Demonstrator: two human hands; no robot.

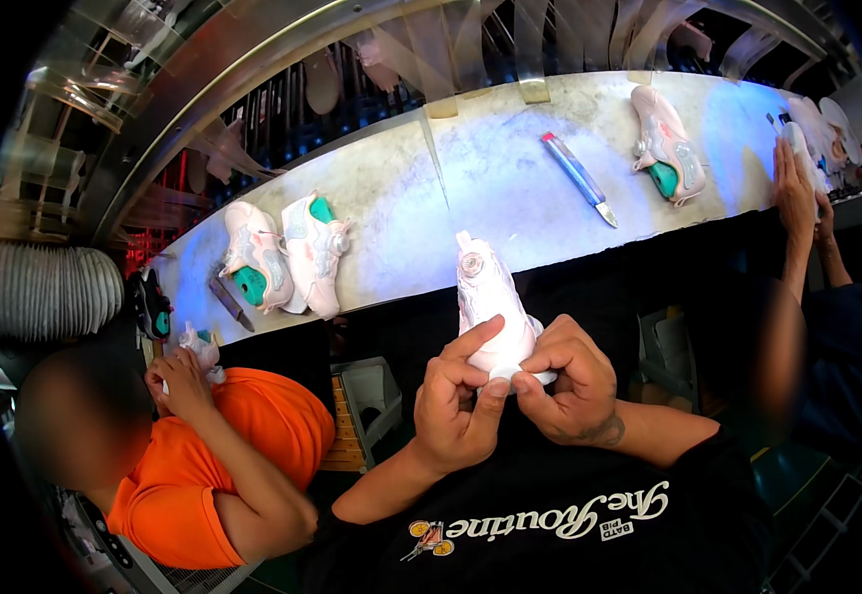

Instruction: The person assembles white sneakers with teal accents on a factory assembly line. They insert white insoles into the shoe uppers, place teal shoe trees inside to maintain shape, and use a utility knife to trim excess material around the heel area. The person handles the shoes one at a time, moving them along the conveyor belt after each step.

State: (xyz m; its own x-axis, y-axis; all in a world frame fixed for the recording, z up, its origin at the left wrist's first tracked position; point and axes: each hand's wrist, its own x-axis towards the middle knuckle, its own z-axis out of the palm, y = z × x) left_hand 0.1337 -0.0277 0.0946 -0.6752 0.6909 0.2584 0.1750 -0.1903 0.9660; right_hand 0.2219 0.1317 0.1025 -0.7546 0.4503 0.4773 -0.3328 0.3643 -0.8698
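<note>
Just in front of my chest, a pale pink and white sneaker (491, 292) stands up with its toe end toward me, close to the table's near edge. It has a round dial near its far end. My left hand (461, 401) is closed on the toe end from the left, thumb and fingers pinching the white sole edge. Across from it, my right hand (572, 381) is closed on the right side of the same end, its thumb near the left thumb. The palms and the sneaker's underside are hidden.
A curved white table (391, 223) holds a blue-handled knife (579, 180), a sneaker with green inside (666, 148) and two similar sneakers (256, 255) at left. A co-worker in orange (253, 426) sits left; another's hand (795, 188) works right. Strips hang behind.
</note>
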